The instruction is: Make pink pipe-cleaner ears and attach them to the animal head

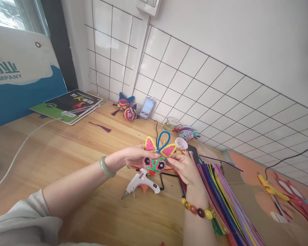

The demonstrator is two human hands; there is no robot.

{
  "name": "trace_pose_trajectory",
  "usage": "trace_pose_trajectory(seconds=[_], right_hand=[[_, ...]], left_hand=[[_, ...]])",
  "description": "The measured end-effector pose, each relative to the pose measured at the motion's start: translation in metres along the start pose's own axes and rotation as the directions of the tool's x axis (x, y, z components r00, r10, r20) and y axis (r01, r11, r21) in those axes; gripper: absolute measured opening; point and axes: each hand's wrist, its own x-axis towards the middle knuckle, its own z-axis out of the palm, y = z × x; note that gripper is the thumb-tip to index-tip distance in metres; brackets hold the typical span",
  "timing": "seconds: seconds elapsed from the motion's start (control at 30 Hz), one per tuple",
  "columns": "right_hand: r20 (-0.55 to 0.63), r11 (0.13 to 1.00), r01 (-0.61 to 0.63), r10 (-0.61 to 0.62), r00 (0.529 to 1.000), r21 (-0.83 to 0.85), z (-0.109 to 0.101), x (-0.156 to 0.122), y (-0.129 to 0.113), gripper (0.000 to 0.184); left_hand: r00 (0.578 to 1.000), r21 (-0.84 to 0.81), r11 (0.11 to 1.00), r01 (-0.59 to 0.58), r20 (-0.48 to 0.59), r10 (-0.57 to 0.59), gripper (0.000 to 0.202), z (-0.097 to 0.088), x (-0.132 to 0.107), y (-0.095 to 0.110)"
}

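Observation:
Between my two hands is a pipe-cleaner animal head [154,164] with black round eyes, yellow-edged pink ears and a blue loop [163,136] standing up on top. My left hand [137,155] grips it from the left, thumb stretched across the top below the ears. From the right, the fingers of my right hand [182,165] pinch its side near the right ear. Just below the head, a white hot glue gun [142,181] rests on the table, its nozzle pointing to the lower left.
Bundled coloured pipe cleaners [226,198] lie at right, with a yellow glue gun [272,188] beyond. Toward the wall are finished pipe-cleaner pieces [130,113], a phone [147,107], a glass jar [170,123] and a small bowl [181,143]. A purple tassel [102,127] and booklets [69,106] lie left.

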Motion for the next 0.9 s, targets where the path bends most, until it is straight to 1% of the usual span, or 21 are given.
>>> trace_pose_trajectory(seconds=[0.1,0.2,0.33,0.43,0.53,0.77,0.9], right_hand=[[0.001,0.999,0.002,-0.001,1.000,-0.055,-0.0018,-0.0008,0.0003,0.015],[0.010,0.994,0.030,-0.029,1.000,-0.104,-0.0018,-0.0019,-0.0012,0.018],[0.006,0.984,0.066,-0.066,0.998,-0.164,0.0007,-0.0029,-0.0036,0.024],[-0.008,0.973,0.061,-0.064,0.998,-0.223,0.0024,-0.0031,-0.0044,0.026],[-0.010,0.960,0.052,-0.057,0.998,-0.275,0.0033,-0.0030,-0.0046,0.027],[0.007,0.946,0.071,-0.073,0.997,-0.317,0.0033,-0.0028,-0.0039,0.027],[0.012,0.946,0.064,-0.064,0.998,-0.317,0.0033,-0.0028,-0.0027,0.022]], left_hand=[[1.000,-0.001,1.000,0.011,0.024,-0.011,0.030,-0.0007,-0.0017,0.0018],[1.000,0.002,1.000,0.009,0.027,-0.009,0.030,-0.0010,-0.0015,0.0011],[1.000,0.013,1.000,0.010,-0.012,-0.010,0.031,-0.0012,-0.0006,-0.0017],[0.998,0.026,0.999,0.021,-0.057,-0.020,0.032,-0.0006,-0.0004,-0.0025],[0.997,0.038,0.999,0.020,-0.079,-0.017,0.031,0.0008,-0.0004,-0.0022],[0.998,0.059,0.998,0.010,-0.070,-0.006,0.032,-0.0004,0.0004,-0.0022],[0.998,0.063,0.998,0.013,-0.060,-0.009,0.030,-0.0015,0.0007,-0.0018]])
